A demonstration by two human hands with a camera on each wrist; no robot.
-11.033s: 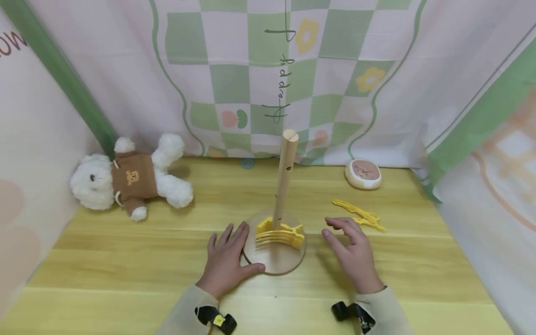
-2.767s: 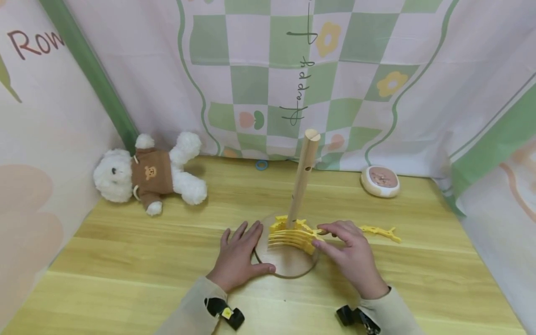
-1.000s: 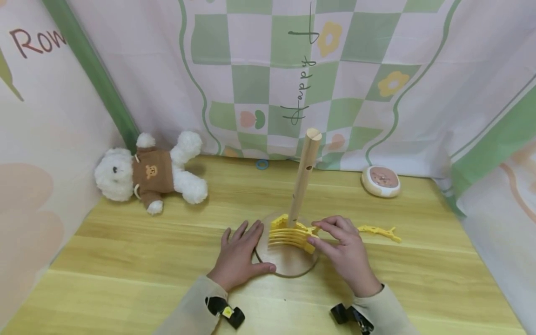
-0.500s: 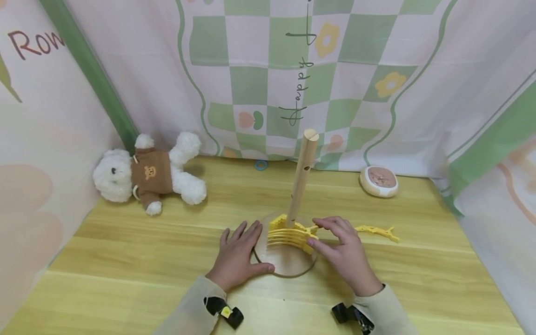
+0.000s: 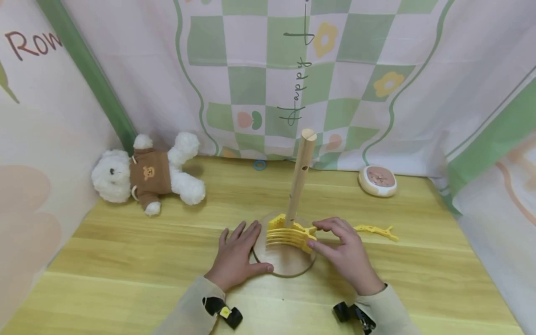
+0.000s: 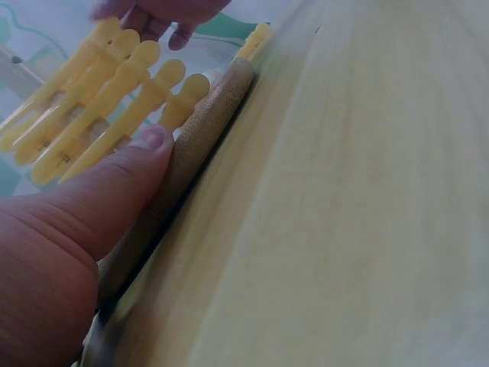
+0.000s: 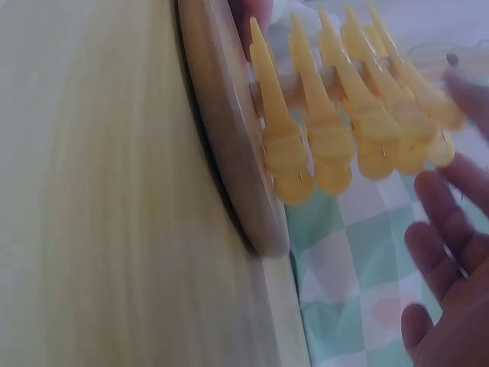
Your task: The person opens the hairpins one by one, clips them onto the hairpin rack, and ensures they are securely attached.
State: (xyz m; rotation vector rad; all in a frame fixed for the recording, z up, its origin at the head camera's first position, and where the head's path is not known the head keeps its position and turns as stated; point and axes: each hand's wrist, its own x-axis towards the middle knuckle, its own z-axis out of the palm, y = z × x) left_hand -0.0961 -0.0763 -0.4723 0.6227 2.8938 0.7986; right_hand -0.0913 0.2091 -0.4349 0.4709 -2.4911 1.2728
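Observation:
A round wooden base (image 5: 289, 267) carries an upright wooden post (image 5: 299, 181) with small holes in it. Several curved yellow plastic pieces (image 5: 286, 236) are stacked around the foot of the post, their rounded ends in a row in the left wrist view. My left hand (image 5: 236, 258) rests on the base's left edge, fingers spread, with the thumb (image 6: 126, 180) along the rim. With thumb and index finger my right hand (image 5: 345, 251) pinches the right end of the top yellow piece (image 7: 416, 92); its other fingers stay loose and bent.
Another yellow branch-shaped strip (image 5: 378, 231) lies just behind the right hand. A white plush toy (image 5: 150, 177) in a brown top lies at the back left. Toward the back are a blue ring (image 5: 259, 165) and a round-cornered white device (image 5: 378, 180). Fabric (image 5: 247, 83) hangs behind.
Eleven seconds ago the right hand was apart from the stack and two yellow strips lay to the right; one shows there now. The hand moved left to the stack. Little differs over the last second.

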